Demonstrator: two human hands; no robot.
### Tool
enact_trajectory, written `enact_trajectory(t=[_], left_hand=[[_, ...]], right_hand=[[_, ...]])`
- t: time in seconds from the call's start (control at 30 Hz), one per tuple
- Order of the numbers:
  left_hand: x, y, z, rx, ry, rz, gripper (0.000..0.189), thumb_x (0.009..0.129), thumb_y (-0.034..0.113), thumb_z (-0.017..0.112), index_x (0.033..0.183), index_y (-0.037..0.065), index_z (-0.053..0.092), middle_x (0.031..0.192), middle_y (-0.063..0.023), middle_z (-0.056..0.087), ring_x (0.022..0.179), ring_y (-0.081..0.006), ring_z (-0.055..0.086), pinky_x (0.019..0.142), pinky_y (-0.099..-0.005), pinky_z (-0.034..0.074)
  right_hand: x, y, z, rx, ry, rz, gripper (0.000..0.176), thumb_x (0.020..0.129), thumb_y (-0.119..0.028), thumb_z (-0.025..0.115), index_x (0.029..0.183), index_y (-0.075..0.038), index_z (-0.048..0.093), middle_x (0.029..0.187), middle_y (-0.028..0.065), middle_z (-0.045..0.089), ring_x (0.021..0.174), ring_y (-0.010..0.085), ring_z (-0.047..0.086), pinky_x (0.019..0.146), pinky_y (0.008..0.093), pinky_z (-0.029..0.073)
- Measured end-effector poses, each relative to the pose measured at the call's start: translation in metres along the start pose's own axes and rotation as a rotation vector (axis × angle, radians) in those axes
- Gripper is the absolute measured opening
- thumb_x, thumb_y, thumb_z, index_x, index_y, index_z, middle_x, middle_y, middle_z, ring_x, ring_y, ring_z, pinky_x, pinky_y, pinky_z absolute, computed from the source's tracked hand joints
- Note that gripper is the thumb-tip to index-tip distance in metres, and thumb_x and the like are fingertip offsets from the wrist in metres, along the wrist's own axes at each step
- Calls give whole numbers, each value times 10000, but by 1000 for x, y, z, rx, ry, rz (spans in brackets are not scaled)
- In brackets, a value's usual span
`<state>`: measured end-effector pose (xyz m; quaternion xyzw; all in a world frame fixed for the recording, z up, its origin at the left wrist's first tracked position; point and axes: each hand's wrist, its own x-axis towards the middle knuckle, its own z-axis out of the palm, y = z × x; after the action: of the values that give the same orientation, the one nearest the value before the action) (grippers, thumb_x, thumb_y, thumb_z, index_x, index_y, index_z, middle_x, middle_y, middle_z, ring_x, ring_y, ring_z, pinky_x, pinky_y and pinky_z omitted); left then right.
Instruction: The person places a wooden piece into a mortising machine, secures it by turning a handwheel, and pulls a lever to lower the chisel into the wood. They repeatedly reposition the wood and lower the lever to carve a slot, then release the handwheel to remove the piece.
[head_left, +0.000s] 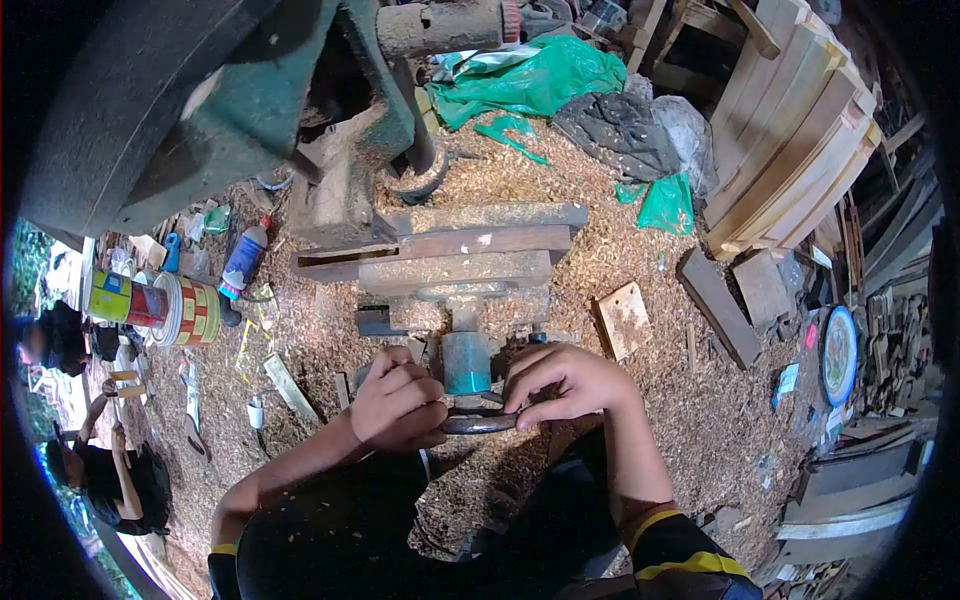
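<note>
A dark metal handwheel [480,425] stands edge-on in front of my body, at the near end of a teal cylinder [466,362]. On its left side my left hand [398,402] is closed, fingers curled around the rim. My right hand [568,382] grips its right side, thumb and fingers pinching the rim. Beyond the cylinder is a sawdust-covered vise [455,275]. A reddish-brown wooden bar [485,242] lies lengthwise across it. The far side of the wheel is partly hidden by my hands.
A large green machine frame [230,130] looms at upper left. Wood shavings cover the floor. Stacked boards [795,130] lean at upper right, near a green plastic bag [545,80]. At left are a blue bottle [243,262], buckets [185,310] and another person [110,475].
</note>
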<state>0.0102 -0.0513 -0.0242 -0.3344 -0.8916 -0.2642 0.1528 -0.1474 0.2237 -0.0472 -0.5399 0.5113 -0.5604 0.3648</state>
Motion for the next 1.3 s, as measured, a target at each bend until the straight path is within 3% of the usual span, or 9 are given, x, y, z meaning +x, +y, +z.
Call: enact_trajectory(t=[0.3, 0.4, 0.47, 0.5, 0.6, 0.83, 1.0, 1.23, 1.3], left_hand=[[-39, -11, 41, -136, 192, -42, 330, 835, 360, 714, 868, 40, 643, 1014, -125, 640, 937, -325, 618, 888, -528, 471], [-20, -9, 25, -79, 93, -21, 295, 829, 351, 726, 847, 70, 636, 996, -100, 641, 934, -304, 625, 907, -529, 468], [5, 1, 9, -47, 55, -10, 298, 820, 365, 745, 837, 88, 635, 993, -83, 641, 940, -287, 629, 919, -527, 467], [14, 5, 4, -7, 26, 0, 303, 810, 379, 764, 826, 106, 633, 990, -65, 642, 946, -269, 632, 932, -526, 466], [21, 6, -1, -40, -31, -37, 310, 801, 398, 796, 813, 134, 633, 998, -37, 639, 972, -235, 635, 958, -522, 463], [15, 4, -1, -56, -23, -31, 293, 846, 379, 783, 830, 130, 628, 988, -35, 641, 986, -238, 644, 988, -522, 448], [17, 3, -1, -66, -116, -14, 369, 904, 460, 744, 853, 114, 626, 976, -35, 648, 989, -245, 646, 1004, -503, 426], [11, 2, 8, -33, -21, 28, 406, 909, 499, 712, 855, 109, 613, 945, -46, 622, 970, -256, 633, 951, -489, 414], [11, 1, 8, -32, -4, 53, 404, 920, 497, 698, 867, 109, 600, 920, -48, 593, 937, -259, 622, 918, -486, 403]], right_hand=[[9, -16, 8, -33, 35, 18, 182, 884, -188, 844, 984, -57, 766, 866, 62, 704, 769, 216, 632, 690, 357, 504], [1, -4, 7, 42, 49, 24, 192, 901, -194, 832, 1016, -55, 768, 874, 60, 705, 771, 201, 605, 715, 344, 498], [-3, 3, 0, 64, -75, 111, 223, 866, -135, 863, 1032, -26, 763, 952, 96, 731, 901, 278, 685, 796, 389, 525], [-3, 5, 0, 58, -51, 74, 234, 901, -212, 838, 1043, -41, 766, 892, 65, 717, 791, 210, 630, 724, 352, 509], [0, 4, -3, 84, -95, 124, 216, 863, -128, 864, 1030, -22, 776, 971, 110, 747, 924, 292, 697, 814, 392, 530], [0, 10, -2, 90, -81, 80, 247, 881, -183, 858, 1074, -50, 780, 979, 86, 763, 889, 235, 700, 797, 354, 548], [2, 6, -2, 87, -89, 109, 225, 884, -163, 853, 1066, -47, 787, 977, 94, 769, 894, 248, 713, 803, 366, 552], [0, -13, 1, -30, -89, 167, 218, 919, -168, 820, 1099, -50, 782, 972, 95, 774, 896, 231, 721, 814, 374, 553], [-10, -17, 13, -19, -27, 295, 223, 955, -171, 784, 1132, -40, 755, 979, 90, 759, 924, 212, 706, 842, 367, 545]])
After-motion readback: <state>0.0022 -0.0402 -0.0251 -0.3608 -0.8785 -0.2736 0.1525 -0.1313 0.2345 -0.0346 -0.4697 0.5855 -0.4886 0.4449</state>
